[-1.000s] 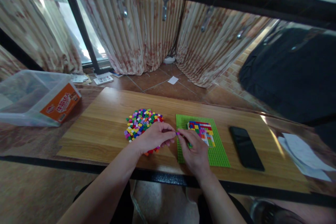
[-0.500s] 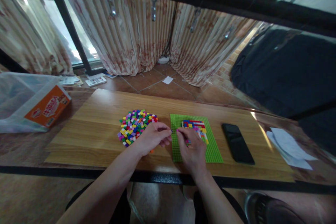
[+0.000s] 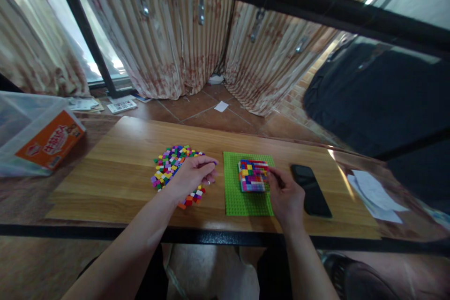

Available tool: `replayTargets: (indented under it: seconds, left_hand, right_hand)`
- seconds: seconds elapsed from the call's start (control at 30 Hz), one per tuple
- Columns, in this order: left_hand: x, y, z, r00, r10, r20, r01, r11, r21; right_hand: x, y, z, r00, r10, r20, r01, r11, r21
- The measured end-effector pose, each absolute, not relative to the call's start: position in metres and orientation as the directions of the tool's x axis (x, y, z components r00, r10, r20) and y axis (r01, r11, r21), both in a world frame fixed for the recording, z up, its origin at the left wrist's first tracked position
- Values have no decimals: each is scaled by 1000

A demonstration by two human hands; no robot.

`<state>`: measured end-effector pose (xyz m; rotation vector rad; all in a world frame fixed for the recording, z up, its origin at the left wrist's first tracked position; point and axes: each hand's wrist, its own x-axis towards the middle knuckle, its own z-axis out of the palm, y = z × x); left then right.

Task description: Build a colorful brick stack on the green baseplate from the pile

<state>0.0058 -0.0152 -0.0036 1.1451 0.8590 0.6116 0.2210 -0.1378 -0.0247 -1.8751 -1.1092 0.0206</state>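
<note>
A many-coloured structure of small building bricks (image 3: 252, 179) stands on the green studded baseplate (image 3: 232, 201). At its right side, the thumb and fingertips of my right hand (image 3: 287, 197) are pinched together on a small building brick, mostly hidden by the fingers. My left hand (image 3: 191, 176) hovers over the right part of a heap of loose bricks (image 3: 165, 166). Between its thumb and forefinger is a tiny purple-blue brick (image 3: 215, 163). The hand and wrist cover part of the heap.
A black phone (image 3: 312, 192) lies right of the baseplate on the wooden board (image 3: 116, 173). Farther right are white papers (image 3: 376, 192). A clear plastic bin (image 3: 35, 126) with an orange label stands at the left. Striped curtains (image 3: 168, 47) hang behind.
My right hand has moved right, from the baseplate's middle to the brick structure's right side, uncovering the structure. My left hand has drawn slightly left, away from the baseplate. The view shifted a little.
</note>
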Motion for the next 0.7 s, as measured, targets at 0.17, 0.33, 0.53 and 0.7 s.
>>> replayTargets:
  seconds: [0.17,0.33,0.53,0.7]
  left_hand:
    - [7,-14,-5,543,799,-259,0,309,951]
    - [8,-13,-7,532,814,-232,-15,283,959]
    - [7,-12,-7,518,844,-135,-33,177,984]
    - [4,-11,-7,478,871,-115,19,121,992]
  right_hand:
    - [218,-138,-25,537,757,372,720,-182,-670]
    - [217,-136,-26,520,778,353,729,-188,-658]
    - [214,-133,-29,598,754,271,665,-279,-692]
    - [216,-131,-31,599,758,260,665,-290,-688]
